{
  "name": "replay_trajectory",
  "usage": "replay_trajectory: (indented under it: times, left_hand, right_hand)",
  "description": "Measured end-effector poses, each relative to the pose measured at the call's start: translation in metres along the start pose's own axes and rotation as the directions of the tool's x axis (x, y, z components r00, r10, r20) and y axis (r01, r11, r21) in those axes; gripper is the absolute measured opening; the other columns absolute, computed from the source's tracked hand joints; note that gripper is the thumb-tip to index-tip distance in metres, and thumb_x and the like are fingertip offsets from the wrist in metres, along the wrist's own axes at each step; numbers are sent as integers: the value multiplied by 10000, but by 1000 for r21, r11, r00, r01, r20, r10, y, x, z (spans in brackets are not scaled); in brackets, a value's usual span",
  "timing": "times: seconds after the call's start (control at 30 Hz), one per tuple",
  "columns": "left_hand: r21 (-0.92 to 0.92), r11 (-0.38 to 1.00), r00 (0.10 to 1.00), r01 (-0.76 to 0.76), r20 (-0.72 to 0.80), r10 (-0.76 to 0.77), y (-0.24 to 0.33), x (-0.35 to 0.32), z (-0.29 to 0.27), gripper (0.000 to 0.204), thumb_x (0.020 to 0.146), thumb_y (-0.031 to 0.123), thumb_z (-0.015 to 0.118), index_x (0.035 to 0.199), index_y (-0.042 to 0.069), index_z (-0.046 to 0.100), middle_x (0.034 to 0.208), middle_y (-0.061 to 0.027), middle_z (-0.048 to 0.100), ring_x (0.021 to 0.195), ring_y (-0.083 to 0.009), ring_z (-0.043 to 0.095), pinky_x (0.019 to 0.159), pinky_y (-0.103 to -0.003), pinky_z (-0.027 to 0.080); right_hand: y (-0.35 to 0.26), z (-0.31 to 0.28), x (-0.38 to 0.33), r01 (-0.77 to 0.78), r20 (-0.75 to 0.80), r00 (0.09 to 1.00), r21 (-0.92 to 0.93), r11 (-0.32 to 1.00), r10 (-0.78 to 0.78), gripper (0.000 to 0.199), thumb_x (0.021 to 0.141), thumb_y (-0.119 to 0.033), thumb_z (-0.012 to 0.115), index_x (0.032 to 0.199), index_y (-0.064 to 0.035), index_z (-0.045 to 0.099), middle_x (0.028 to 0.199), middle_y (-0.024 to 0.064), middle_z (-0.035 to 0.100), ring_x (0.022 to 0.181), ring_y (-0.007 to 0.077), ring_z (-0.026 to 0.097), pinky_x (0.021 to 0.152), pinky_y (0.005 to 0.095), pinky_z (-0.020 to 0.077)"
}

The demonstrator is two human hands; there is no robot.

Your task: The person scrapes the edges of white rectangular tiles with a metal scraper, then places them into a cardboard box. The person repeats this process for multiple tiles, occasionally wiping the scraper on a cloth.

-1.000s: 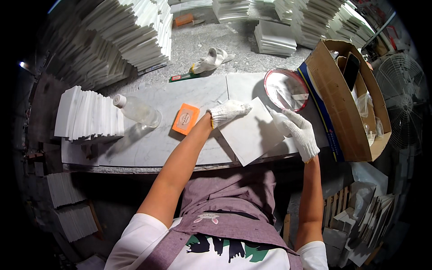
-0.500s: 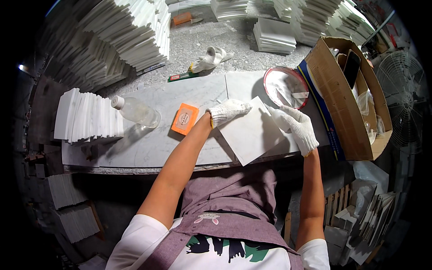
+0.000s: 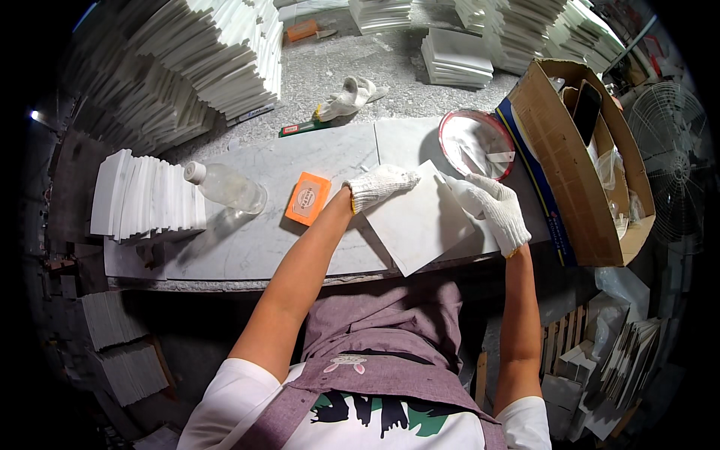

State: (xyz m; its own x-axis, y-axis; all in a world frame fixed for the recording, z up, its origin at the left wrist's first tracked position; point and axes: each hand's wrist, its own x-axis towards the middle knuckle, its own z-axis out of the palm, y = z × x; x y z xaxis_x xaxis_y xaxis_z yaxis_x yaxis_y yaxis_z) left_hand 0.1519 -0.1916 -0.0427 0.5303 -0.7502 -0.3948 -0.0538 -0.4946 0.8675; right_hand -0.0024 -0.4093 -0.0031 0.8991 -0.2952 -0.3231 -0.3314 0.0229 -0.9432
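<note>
A white rectangular tile (image 3: 420,225) lies slantwise before me, its lowest corner reaching the table's front edge. My left hand (image 3: 384,186), in a white knitted glove, grips it at the upper left, fingers stretched across its face. Also gloved, my right hand (image 3: 491,210) is closed at the tile's right edge; what its fingers pinch, if anything, is hard to make out. Beyond that hand sits a red-rimmed round tub (image 3: 476,142) of white paste, with a flat pale strip (image 3: 500,157) at its rim. An orange block (image 3: 308,198) rests left of my left hand.
A clear bottle (image 3: 234,189) and a row of stacked tiles (image 3: 146,195) stand on the left. An open cardboard box (image 3: 574,172) is at the right. Farther back are a loose glove (image 3: 351,97) and tall tile stacks (image 3: 217,60). A fan (image 3: 675,161) stands far right.
My two hands and the tile stay nearly in place. The right hand shows only a tiny shift, and the whole view has moved very slightly.
</note>
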Motion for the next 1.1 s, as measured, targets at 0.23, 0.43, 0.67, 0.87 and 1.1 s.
replay_trajectory:
  times: [0.23,0.43,0.67,0.87,1.1]
  left_hand:
    - [-49,999,1000,24,1,-24,-1,2,1,378,915,355,572,980,-6,661,864,-54,652,786,-126,550,733,-262,465]
    - [-73,997,1000,16,-6,-17,-5,2,1,378,916,350,571,999,-9,660,876,-56,652,799,-131,555,748,-262,465]
    - [-68,996,998,56,9,-55,2,-1,0,436,908,397,557,997,-15,665,852,-61,656,777,-126,546,730,-267,458]
    - [-90,995,999,43,6,-42,5,-4,1,430,906,393,565,980,-20,664,854,-61,654,771,-127,542,729,-268,458]
    - [-67,997,1000,30,3,-30,-5,3,2,443,912,406,541,973,-16,660,838,-74,650,756,-142,536,713,-287,455]
  right_hand:
    - [3,1,1,45,-32,999,20,999,-44,377,854,-198,654,1175,-3,624,1001,59,676,807,103,618,659,235,494]
    - [1,2,1,26,-37,999,3,1000,-26,373,854,-191,657,1173,-2,624,1002,64,677,810,107,623,660,237,498]
    - [4,1,2,47,-34,998,31,998,-46,381,850,-202,665,1170,1,626,1007,70,678,811,109,624,666,239,498]
    - [4,1,2,41,-42,998,22,999,-40,382,851,-201,661,1169,8,625,1001,75,679,813,109,624,669,237,495]
    - [3,1,3,43,-40,998,12,999,-42,388,848,-206,663,1169,9,625,995,74,679,806,108,622,663,236,496]
